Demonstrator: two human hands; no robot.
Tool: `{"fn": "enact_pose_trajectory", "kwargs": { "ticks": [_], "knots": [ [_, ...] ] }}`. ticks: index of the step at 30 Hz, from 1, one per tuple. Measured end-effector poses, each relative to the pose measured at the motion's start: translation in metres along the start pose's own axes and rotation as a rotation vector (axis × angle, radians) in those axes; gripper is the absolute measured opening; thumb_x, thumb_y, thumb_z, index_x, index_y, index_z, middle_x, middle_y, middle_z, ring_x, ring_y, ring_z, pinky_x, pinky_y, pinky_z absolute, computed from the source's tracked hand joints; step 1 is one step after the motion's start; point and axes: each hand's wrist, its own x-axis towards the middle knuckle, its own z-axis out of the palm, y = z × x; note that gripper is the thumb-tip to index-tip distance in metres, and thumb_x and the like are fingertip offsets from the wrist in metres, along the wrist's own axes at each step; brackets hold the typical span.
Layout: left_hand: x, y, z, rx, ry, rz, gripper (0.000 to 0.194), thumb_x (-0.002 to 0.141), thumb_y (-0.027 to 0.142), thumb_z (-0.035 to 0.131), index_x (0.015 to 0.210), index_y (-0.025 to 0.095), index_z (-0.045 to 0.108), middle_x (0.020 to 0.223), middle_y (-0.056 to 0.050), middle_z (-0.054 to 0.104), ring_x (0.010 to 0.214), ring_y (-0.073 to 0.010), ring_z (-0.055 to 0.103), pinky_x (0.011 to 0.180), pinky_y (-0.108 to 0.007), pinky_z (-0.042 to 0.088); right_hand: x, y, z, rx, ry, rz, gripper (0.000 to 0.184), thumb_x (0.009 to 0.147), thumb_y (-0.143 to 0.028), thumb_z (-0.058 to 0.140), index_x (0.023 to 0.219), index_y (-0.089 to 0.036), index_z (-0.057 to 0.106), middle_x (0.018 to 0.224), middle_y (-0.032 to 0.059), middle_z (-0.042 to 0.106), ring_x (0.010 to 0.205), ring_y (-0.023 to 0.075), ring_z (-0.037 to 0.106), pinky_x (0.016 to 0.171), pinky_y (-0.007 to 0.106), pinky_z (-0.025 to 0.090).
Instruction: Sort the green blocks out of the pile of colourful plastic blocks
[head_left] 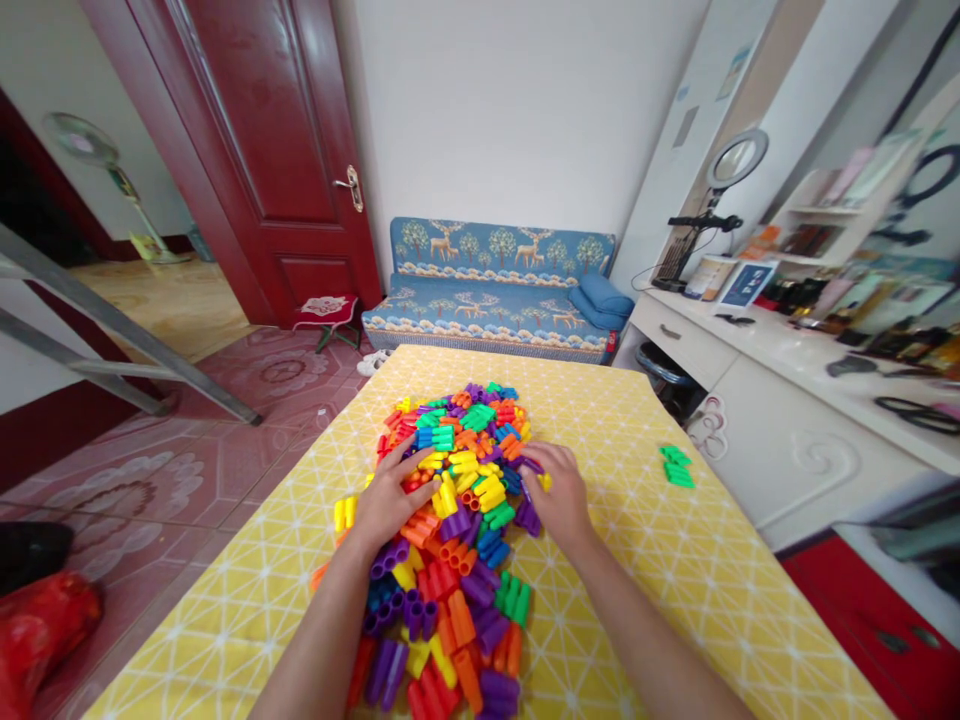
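Head view: multicoloured plastic tube-block pile (455, 615) on yellow white-lined tablecloth (750, 570). Left hand (388, 498) at pile's left, fingers spread; right hand (559, 492) at right edge, fingers curled, can't tell grip. Green tube blocks (679, 474) farther right. Blue deer-print sofa (480, 290) beyond.

A yellow tablecloth (592, 395) bears a heap of multicoloured tubes (457, 555); green pieces (679, 474) lie near its right edge.

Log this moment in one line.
left hand: at left side of coloured heap | right hand: at heap's right edge | green pieces: apart, on cloth
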Motion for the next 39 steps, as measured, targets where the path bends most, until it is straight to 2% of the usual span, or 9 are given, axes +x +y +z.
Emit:
{"fn": "enact_pose_trajectory", "kwargs": {
  "ticks": [4,7,9,17,20,24,31,36,39],
  "knots": [
    [0.0,-0.001,0.001,-0.019,0.01,-0.001,0.051,0.08,0.051,0.062,0.127,0.033,0.059,0.147,-0.003,0.042,0.131,-0.0284,0.044,0.109,-0.045,0.038,0.035,-0.062,0.047,-0.054,-0.238,-0.109,0.043,0.087,-0.022,0.051,0.13,-0.024,0.054,0.133,0.0051,0.055,0.124,0.0238,0.043,0.105,0.042,0.034],
    [0.0,0.0,0.001,-0.018,0.009,0.0,0.051,0.08,0.047,0.063,0.129,0.031,0.058,0.149,-0.004,0.04,0.132,-0.028,0.043,0.109,-0.044,0.038,0.054,-0.081,0.074,-0.21,-0.329,-0.039,0.056,0.086,-0.022,0.053,0.14,-0.022,0.042,0.142,0.0091,0.047,0.131,0.0274,0.034,0.105,0.045,0.032],
    [0.0,0.001,0.001,-0.014,0.011,0.002,0.051,0.08,0.045,0.063,0.129,0.032,0.057,0.149,-0.004,0.039,0.133,-0.0278,0.042,0.109,-0.044,0.037,0.062,-0.086,0.087,-0.276,-0.358,0.031,0.054,0.086,-0.02,0.052,0.139,-0.019,0.043,0.133,0.0137,0.054,0.125,0.0288,0.04,0.1,0.046,0.033],
    [0.0,0.005,-0.002,-0.011,0.008,0.0,0.053,0.08,0.045,0.063,0.13,0.029,0.057,0.148,-0.005,0.04,0.133,-0.028,0.042,0.108,-0.045,0.038,0.062,-0.092,0.084,-0.036,-0.139,0.001,0.028,0.084,-0.014,0.051,0.108,-0.023,0.064,0.103,0.0074,0.063,0.1,0.0243,0.054,0.088,0.038,0.041],
    [-0.001,0.004,-0.001,-0.013,0.006,-0.014,0.051,0.08,0.047,0.063,0.128,0.03,0.058,0.148,-0.004,0.041,0.132,-0.0278,0.044,0.108,-0.045,0.039,0.051,-0.07,0.058,0.086,0.088,0.062,0.023,0.083,-0.02,0.053,0.104,-0.023,0.064,0.101,0.0062,0.062,0.098,0.0228,0.055,0.088,0.036,0.043],
    [-0.001,0.002,0.0,-0.011,0.003,-0.019,0.051,0.079,0.046,0.063,0.128,0.031,0.058,0.147,-0.003,0.042,0.131,-0.0277,0.045,0.108,-0.044,0.039,0.025,0.0,0.006,-0.057,0.333,0.233,0.018,0.08,-0.027,0.054,0.094,-0.021,0.065,0.095,0.0061,0.063,0.087,0.022,0.056,0.08,0.035,0.044],
    [0.001,0.002,0.0,0.017,-0.002,-0.021,0.052,0.08,0.052,0.06,0.127,0.03,0.058,0.148,-0.004,0.041,0.131,-0.0282,0.044,0.108,-0.045,0.039,-0.044,0.128,-0.068,-0.417,0.339,0.541,0.029,0.071,-0.024,0.046,0.087,-0.021,0.069,0.096,0.0079,0.063,0.08,0.023,0.056,0.065,0.033,0.041],
    [0.002,0.0,0.001,0.016,0.0,-0.009,0.051,0.08,0.052,0.06,0.127,0.03,0.059,0.147,-0.004,0.042,0.13,-0.0275,0.046,0.108,-0.044,0.039,-0.064,0.146,-0.079,-0.504,0.323,0.632,0.026,0.063,-0.025,0.047,0.074,-0.024,0.07,0.094,0.0081,0.065,0.084,0.0282,0.056,0.07,0.041,0.042],
    [0.002,-0.001,0.001,0.024,-0.001,-0.007,0.052,0.08,0.053,0.06,0.127,0.031,0.058,0.147,-0.003,0.042,0.131,-0.0272,0.044,0.108,-0.044,0.038,-0.064,0.138,-0.074,-0.558,0.322,0.65,0.031,0.067,-0.036,0.051,0.089,-0.027,0.071,0.11,0.0099,0.063,0.093,0.0334,0.054,0.076,0.049,0.041]
  ]
}}
